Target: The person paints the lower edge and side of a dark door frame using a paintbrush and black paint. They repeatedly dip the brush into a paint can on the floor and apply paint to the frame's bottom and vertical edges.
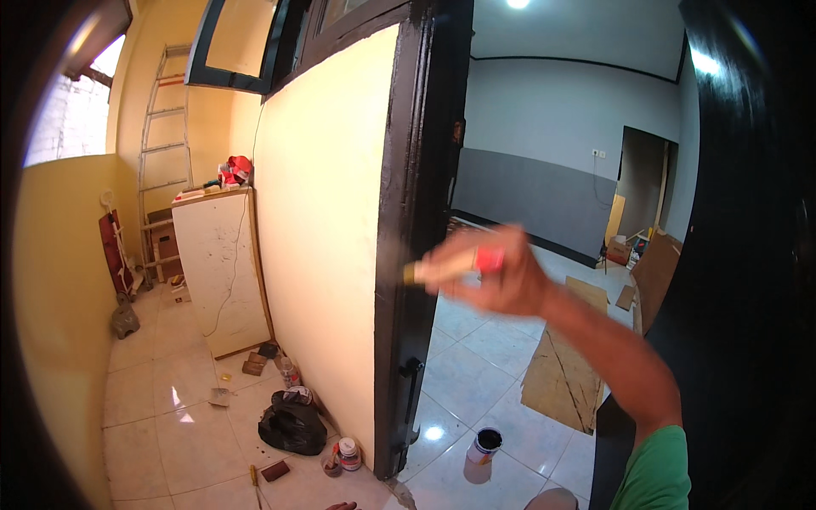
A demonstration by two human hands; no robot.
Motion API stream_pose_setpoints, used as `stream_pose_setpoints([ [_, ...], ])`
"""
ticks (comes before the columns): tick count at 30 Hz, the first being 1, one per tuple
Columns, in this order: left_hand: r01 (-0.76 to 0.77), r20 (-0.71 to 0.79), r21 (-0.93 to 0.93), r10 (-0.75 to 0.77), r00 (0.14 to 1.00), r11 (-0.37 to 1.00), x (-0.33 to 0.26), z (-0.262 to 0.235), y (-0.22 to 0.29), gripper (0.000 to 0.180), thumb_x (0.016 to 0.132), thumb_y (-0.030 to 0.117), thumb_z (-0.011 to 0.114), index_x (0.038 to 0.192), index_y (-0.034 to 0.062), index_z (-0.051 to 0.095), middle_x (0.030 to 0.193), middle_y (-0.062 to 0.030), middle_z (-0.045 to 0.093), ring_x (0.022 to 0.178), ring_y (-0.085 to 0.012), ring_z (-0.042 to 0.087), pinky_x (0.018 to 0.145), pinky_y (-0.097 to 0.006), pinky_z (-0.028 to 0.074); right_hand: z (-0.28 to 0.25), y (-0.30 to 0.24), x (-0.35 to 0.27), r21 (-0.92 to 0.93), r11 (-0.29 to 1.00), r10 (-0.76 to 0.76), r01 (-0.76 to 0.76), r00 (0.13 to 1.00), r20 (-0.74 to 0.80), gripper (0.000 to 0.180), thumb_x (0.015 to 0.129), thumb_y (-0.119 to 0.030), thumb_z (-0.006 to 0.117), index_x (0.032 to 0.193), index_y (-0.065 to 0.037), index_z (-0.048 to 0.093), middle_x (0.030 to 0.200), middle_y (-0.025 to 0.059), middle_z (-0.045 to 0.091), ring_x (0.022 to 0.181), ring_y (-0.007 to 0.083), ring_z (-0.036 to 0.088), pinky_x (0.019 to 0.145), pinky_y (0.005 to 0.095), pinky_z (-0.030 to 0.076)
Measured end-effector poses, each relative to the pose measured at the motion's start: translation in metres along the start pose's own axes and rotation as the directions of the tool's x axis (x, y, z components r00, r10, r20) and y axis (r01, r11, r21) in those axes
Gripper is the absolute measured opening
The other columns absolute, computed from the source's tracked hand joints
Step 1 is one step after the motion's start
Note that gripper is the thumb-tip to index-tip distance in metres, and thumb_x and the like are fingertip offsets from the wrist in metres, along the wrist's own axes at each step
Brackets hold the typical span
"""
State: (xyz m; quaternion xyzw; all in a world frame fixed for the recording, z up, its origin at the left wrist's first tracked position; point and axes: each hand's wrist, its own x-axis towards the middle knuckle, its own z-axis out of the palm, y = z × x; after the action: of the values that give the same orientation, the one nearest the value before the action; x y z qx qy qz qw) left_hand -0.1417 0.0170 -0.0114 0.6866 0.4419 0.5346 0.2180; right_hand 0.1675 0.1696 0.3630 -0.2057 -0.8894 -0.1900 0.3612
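My right hand (pixel 497 276), smeared by motion, is closed around a paintbrush (pixel 459 263) with a pale body and a red patch. The brush's bristle end points left at the dark painted door frame (pixel 408 212); I cannot tell whether it touches. Below stands a paint can (pixel 481 452) with dark paint inside, on the tiled floor. Only a sliver of my left hand (pixel 342 507) shows at the lower edge, its fingers mostly hidden.
A cream wall (pixel 323 229) meets the frame on the left. On the floor lie a black plastic bag (pixel 291 422), a white-lidded jar (pixel 348 455), a screwdriver (pixel 254 478) and cardboard (pixel 557 382). A white cabinet (pixel 223 272) and ladder (pixel 164 127) stand farther back. A dark door (pixel 722 255) is at right.
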Motion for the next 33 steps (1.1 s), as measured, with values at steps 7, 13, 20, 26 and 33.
stream_pose_setpoints([
  [7, -0.015, -0.015, -0.021, 0.015, 1.0, 1.0, 0.001, 0.007, 0.006, 0.026, 0.084, -0.001, 0.065, 0.107, 0.0001, 0.074, 0.12, -0.019, 0.071, 0.116, -0.0362, 0.065, 0.101, -0.042, 0.052, -0.119, 0.047, 0.146, -0.508, 0.842, -0.041, -0.18, 0.918, -0.394, 0.021, 0.089, -0.019, 0.081, 0.108, -0.01, 0.079, 0.107, 0.0031, 0.079, 0.087, 0.0126, 0.074, 0.075, 0.029, 0.061],
  [13, 0.011, -0.033, -0.03, -0.012, 0.999, 1.0, -0.002, 0.01, 0.002, 0.027, 0.083, -0.001, 0.065, 0.108, 0.0003, 0.074, 0.121, -0.0186, 0.071, 0.116, -0.0362, 0.065, 0.101, -0.042, 0.052, -0.093, 0.051, 0.138, -0.835, 0.523, -0.421, 0.172, 0.904, -0.077, 0.027, 0.082, -0.012, 0.081, 0.108, -0.014, 0.077, 0.104, 0.0035, 0.077, 0.088, 0.0243, 0.072, 0.077, 0.0365, 0.06],
  [20, -0.006, -0.003, -0.033, 0.006, 1.0, 0.999, 0.001, 0.003, -0.002, 0.027, 0.083, 0.0, 0.066, 0.109, 0.0007, 0.074, 0.121, -0.0189, 0.071, 0.116, -0.0362, 0.065, 0.1, -0.042, 0.053, -0.016, 0.002, 0.018, -0.413, 0.892, -0.167, 0.181, 0.983, 0.072, 0.01, 0.082, -0.011, 0.078, 0.09, -0.008, 0.074, 0.082, 0.0049, 0.074, 0.066, 0.0136, 0.066, 0.052, 0.033, 0.055],
  [26, -0.013, 0.006, -0.015, 0.013, 1.0, 1.0, 0.005, 0.0, 0.002, 0.025, 0.083, 0.001, 0.067, 0.107, 0.0005, 0.074, 0.119, -0.0192, 0.071, 0.115, -0.0368, 0.065, 0.099, -0.043, 0.053, -0.064, 0.023, 0.1, -0.259, 0.934, 0.177, -0.247, 0.948, -0.265, 0.034, 0.087, -0.04, 0.078, 0.102, -0.01, 0.079, 0.072, 0.0054, 0.073, 0.057, 0.0121, 0.064, 0.057, 0.0303, 0.051],
  [33, 0.002, 0.013, -0.014, -0.002, 1.0, 1.0, 0.007, 0.007, -0.001, 0.026, 0.082, -0.001, 0.067, 0.108, 0.0003, 0.074, 0.119, -0.0197, 0.071, 0.115, -0.0366, 0.066, 0.1, -0.043, 0.053, -0.105, 0.05, 0.137, -0.653, 0.72, -0.549, 0.235, 0.769, -0.329, 0.026, 0.086, -0.012, 0.083, 0.112, -0.014, 0.079, 0.096, 0.0025, 0.079, 0.081, 0.016, 0.074, 0.074, 0.0294, 0.06],
])
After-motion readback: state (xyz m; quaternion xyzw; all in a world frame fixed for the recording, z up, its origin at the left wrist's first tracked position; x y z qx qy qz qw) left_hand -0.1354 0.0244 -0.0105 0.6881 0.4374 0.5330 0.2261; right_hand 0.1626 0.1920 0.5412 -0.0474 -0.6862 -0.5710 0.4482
